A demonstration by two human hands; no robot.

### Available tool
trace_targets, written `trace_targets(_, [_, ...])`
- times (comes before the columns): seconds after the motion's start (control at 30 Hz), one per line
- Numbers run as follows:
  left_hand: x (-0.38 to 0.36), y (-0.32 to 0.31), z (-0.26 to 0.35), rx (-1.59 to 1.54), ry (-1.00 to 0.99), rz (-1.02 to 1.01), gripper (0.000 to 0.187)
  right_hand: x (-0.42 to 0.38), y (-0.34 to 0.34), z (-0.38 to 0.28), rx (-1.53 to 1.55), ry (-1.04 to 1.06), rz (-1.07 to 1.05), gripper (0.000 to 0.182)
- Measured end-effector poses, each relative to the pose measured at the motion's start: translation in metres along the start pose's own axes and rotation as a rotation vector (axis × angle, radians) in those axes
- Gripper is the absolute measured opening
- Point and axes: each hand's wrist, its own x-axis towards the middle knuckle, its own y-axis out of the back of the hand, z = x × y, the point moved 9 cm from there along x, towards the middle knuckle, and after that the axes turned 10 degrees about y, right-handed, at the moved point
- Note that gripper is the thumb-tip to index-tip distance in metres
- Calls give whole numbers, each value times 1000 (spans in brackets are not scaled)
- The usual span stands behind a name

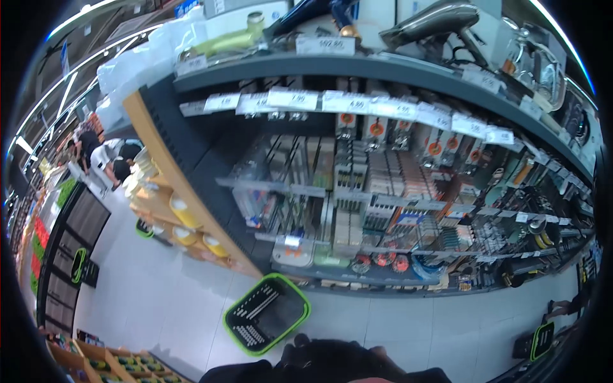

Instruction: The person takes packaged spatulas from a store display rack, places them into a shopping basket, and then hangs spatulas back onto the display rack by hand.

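Neither of my hands shows clearly; only my dark clothing (332, 362) fills the bottom edge. Just in front of it, on the pale tiled floor (396, 319), stands a black shopping basket (274, 313) with a bright green rim. Ahead rises a dark store shelf (383, 67) carrying rows of packaged goods (402, 175) and white price tags (292, 97). On its top lie a shiny grey hair dryer (437, 24) and a pale green one (233, 41).
A wooden end rack (182, 182) with yellow items borders the shelf's left side. Other green-rimmed baskets stand on the floor at left (78, 265) and right (543, 341). People (105, 163) are far down the left aisle. A wooden produce-style display (121, 364) sits at lower left.
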Motion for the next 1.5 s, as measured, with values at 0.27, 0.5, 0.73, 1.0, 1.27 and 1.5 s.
trace_targets(0.27, [-145, -1, -81, -144, 226, -448, 44, 3, -9, -71, 73, 94, 12, 39])
trace_targets(0.5, [-175, -3, -23, -256, 433, -838, 50, -53, 74, -134, 347, 114, -62, 48])
trace_targets(0.73, [-146, 31, 54, -459, 310, -775, 50, -126, 121, -227, 592, 220, -74, 47])
trace_targets(1.0, [-103, -33, -3, 87, 111, -304, 39, -70, 80, -147, 474, 47, 157, 49])
trace_targets(1.27, [-151, -42, -26, -150, 442, -726, 47, -75, 65, -138, 332, 7, -52, 63])
trace_targets(1.5, [-215, -6, -58, -691, 963, -557, 41, -116, 80, -129, 576, -137, -146, 67])
